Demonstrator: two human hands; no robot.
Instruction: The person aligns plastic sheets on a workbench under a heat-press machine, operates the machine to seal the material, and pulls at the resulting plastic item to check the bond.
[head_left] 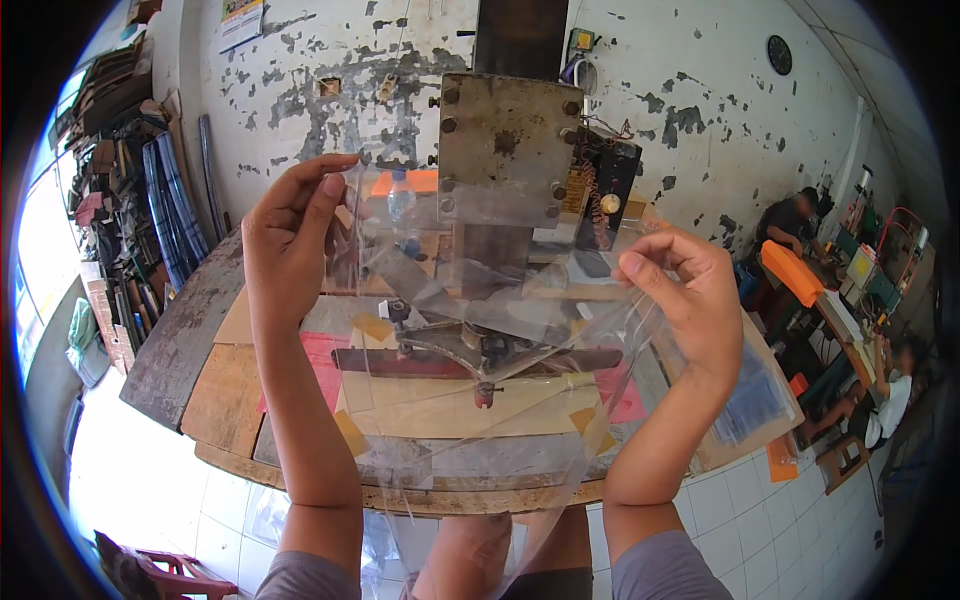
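Note:
A thin sheet of clear plastic film [480,400] hangs between my hands, in front of a press machine [505,140]. My left hand [300,215] pinches its upper left corner between thumb and fingers. Lower down, my right hand [690,285] pinches the sheet's right side, and folds run from there toward the middle. The film's lower part droops past the table edge over my legs. Through it I see the machine's dark red bar [440,364] above a cream board [450,410] held with brown tape.
The worn wooden table [225,395] curves around the machine. Clear plastic sheets [750,405] lie on its right side. An orange sheet [405,182] and a plastic bottle [401,200] are behind. Two people [790,222] sit at the far right. Boards and rolls [165,200] lean at the left wall.

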